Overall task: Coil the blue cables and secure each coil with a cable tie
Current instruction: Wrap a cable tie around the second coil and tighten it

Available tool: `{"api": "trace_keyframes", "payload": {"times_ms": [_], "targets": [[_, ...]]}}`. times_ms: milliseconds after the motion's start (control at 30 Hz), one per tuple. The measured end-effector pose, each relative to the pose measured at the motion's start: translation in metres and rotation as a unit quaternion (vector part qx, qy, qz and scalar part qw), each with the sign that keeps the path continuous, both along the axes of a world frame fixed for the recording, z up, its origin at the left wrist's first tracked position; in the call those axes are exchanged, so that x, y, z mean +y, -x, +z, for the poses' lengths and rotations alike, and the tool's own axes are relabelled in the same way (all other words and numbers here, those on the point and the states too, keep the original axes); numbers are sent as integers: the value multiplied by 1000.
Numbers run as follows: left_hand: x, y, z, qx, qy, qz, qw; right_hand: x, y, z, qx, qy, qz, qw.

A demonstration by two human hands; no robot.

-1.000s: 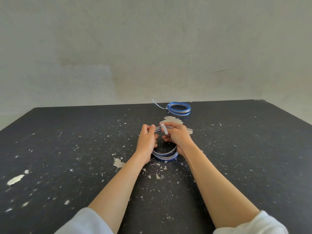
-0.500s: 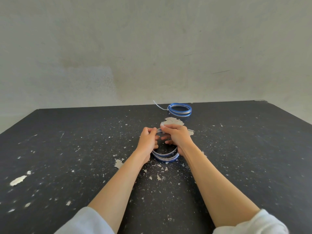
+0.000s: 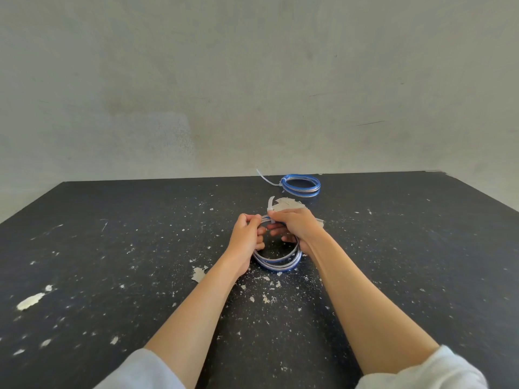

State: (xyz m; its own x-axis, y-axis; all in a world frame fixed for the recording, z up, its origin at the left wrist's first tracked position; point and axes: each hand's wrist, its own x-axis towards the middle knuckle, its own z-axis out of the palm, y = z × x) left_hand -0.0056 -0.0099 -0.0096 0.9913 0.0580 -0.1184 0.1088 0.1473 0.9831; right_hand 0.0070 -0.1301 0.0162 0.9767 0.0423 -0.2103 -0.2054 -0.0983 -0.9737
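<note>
1. White plastic, the cable tie [image 3: 270, 206], stands up from the far side of the blue cable coil [image 3: 276, 263]; the right hand [image 3: 298, 229] is closed around tie and strands at that spot, and the left hand [image 3: 245, 237] is closed on the coil just beside it. Whether the tail is already through its head I cannot tell, since fingers cover the joint.
2. Risk at the pinch: if either hand eases before the tie locks, the springy loops probably fan apart and the bundle has to be gathered again.
3. Risk at the tie: a strand lying outside the band would likely be left loose once it is cinched, and only the near arc of the coil is visible to check this.
4. Risk from the surface: the coil's near edge rests on the black table [image 3: 112, 248] among pale paint flakes [image 3: 198, 273], which could get dragged into the loops.
5. Further back, a finished coil [image 3: 301, 185] with its own tie tail lies well apart near the far edge, out of harm's way.
</note>
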Motion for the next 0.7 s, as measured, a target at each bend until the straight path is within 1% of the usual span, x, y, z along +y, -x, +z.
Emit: {"api": "trace_keyframes", "payload": {"times_ms": [167, 467, 700], "targets": [[0, 1, 1, 5, -9, -2, 1000, 1, -3, 1, -10, 9, -2, 1000], [0, 1, 4, 13, 8, -15, 1000, 0, -2, 1, -37, 10, -3, 999], [1, 2, 2, 12, -2, -13, 1000, 0, -5, -3, -53, 35, 11, 998]]}}
